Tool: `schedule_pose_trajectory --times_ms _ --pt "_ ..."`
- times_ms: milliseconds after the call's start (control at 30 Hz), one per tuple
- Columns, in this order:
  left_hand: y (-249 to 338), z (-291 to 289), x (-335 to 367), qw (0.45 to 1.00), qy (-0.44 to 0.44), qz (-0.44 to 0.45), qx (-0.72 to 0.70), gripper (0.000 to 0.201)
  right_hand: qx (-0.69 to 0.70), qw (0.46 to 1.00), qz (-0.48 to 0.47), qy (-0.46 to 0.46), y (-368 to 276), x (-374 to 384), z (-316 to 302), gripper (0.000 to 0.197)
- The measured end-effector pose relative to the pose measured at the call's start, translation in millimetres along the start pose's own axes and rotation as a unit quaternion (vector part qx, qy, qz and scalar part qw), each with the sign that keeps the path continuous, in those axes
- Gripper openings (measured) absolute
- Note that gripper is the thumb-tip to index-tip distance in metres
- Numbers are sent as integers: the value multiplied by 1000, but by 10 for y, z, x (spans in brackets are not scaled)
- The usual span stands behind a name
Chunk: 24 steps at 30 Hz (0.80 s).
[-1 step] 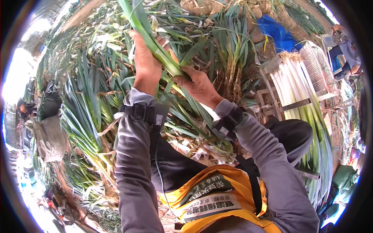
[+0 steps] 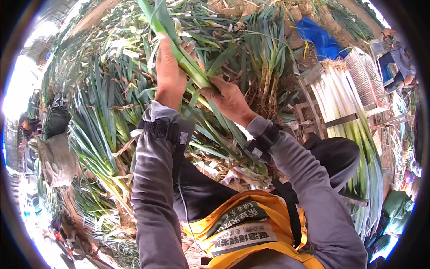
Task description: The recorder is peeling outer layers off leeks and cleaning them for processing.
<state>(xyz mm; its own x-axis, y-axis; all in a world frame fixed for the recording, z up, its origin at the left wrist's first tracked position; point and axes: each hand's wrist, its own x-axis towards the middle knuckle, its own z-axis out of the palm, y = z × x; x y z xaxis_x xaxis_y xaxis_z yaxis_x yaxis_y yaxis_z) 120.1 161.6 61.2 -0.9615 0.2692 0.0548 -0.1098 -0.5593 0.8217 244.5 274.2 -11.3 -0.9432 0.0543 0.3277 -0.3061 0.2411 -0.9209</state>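
Observation:
A long green onion (image 2: 191,67) slants across both my hands, its leafy green end running up past the top edge. My left hand (image 2: 171,76) is closed around its upper stalk, thumb on the near side and fingers behind. Lower down, my right hand (image 2: 229,99) pinches the stalk between thumb and fingers. The onion's lower end is hidden by my right hand. Beneath and beyond my hands spreads a heap of loose green onions (image 2: 103,103) with trimmed leaves.
To the right, a bundle of peeled onions (image 2: 345,103) with white stalks rests in a metal rack (image 2: 313,112). Unpeeled rooted onions (image 2: 268,58) lie ahead. A blue plastic sheet (image 2: 317,36) is near a white basket (image 2: 365,74). Another person (image 2: 401,58) is at the far right.
My left thumb has shifted slightly right, closer against the onion stalk. My right hand looks almost the same.

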Motion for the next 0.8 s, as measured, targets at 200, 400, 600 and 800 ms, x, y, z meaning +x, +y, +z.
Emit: schedule_pose_trajectory --times_ms 200,400,600,800 --pt "-99 -43 -29 998 -55 21 -38 49 172 984 54 10 59 -51 -76 30" --pt "-198 147 -233 999 -27 -19 -42 44 57 994 73 49 -183 146 -102 36" --pt "-241 171 -251 999 -14 2 -48 41 28 991 -11 131 -185 147 53 36" --pt "-385 168 -212 996 70 43 -15 58 98 984 28 145 89 130 121 31"
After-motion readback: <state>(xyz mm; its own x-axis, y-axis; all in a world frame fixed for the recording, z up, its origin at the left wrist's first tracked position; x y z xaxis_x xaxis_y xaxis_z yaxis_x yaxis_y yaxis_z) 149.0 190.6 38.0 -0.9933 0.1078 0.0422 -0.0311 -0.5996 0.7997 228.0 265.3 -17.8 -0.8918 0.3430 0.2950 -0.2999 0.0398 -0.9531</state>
